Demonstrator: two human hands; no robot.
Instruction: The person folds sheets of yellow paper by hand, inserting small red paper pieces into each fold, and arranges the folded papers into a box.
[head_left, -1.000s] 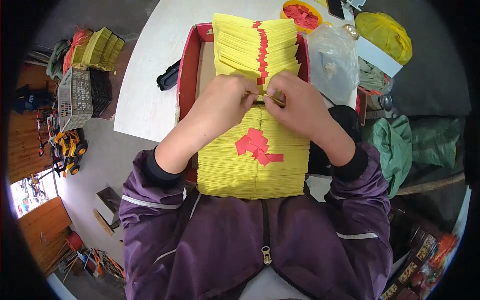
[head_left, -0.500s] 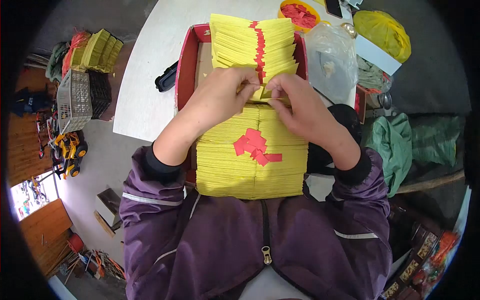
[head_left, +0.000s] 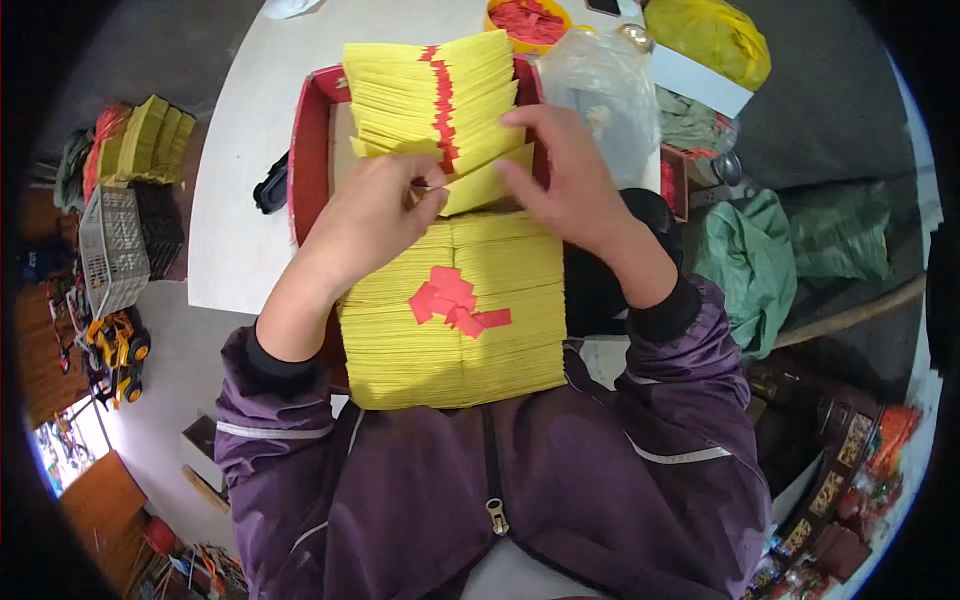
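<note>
A thick stack of folded yellow paper (head_left: 400,345) stands in front of my body, with several small red paper strips (head_left: 445,298) lying loose on top. Behind it, a fanned bundle of yellow paper (head_left: 390,100) has a column of red strips (head_left: 443,100) down its middle. My left hand (head_left: 385,205) is curled at the near end of that bundle, thumb and forefinger closing on a yellow paper (head_left: 475,190); their exact contact is partly hidden. My right hand (head_left: 572,180) has its thumb and fingers apart at the right edge of the same paper.
A red box (head_left: 312,150) surrounds the fanned bundle on the white table (head_left: 240,190). Behind it is a yellow bowl (head_left: 555,45) of red strips. A clear plastic bag (head_left: 605,110) and a white box (head_left: 700,80) lie right; a dark object (head_left: 270,185) lies left.
My right hand has opened and moved away from my left, toward the paper's right edge. The near yellow paper now lies more exposed. The whole view has shifted, with the scene further left.
</note>
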